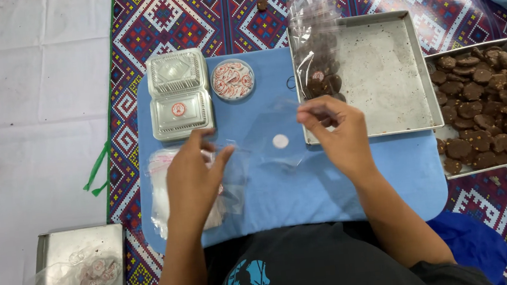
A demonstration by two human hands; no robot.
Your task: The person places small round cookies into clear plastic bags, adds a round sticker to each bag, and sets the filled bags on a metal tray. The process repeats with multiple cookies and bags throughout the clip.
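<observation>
Nearest to the person lay a stack of thin clear plastic bags (pixel 162 194) on the blue mat (pixel 332 184). Just above it the left hand (pixel 192 182) and the right hand (pixel 339 134) held between them one small clear plastic bag with a round white sticker (pixel 278 141). Each hand was closed in a pinch on an upper corner of this bag — it hung flat over the mat, between the two hands. Such a film was judged very light, soft and slippery; it would crumple easily, so the edges at the mouth seemed the best place to take hold.

Farther away stood a clear hinged plastic box (pixel 179 94), a round dish of red-and-white stickers (pixel 232 79) and a nearly bare metal tray (pixel 377 75). To the right — a second metal tray (pixel 445 133) with dark brown round cookies (pixel 488 104).
</observation>
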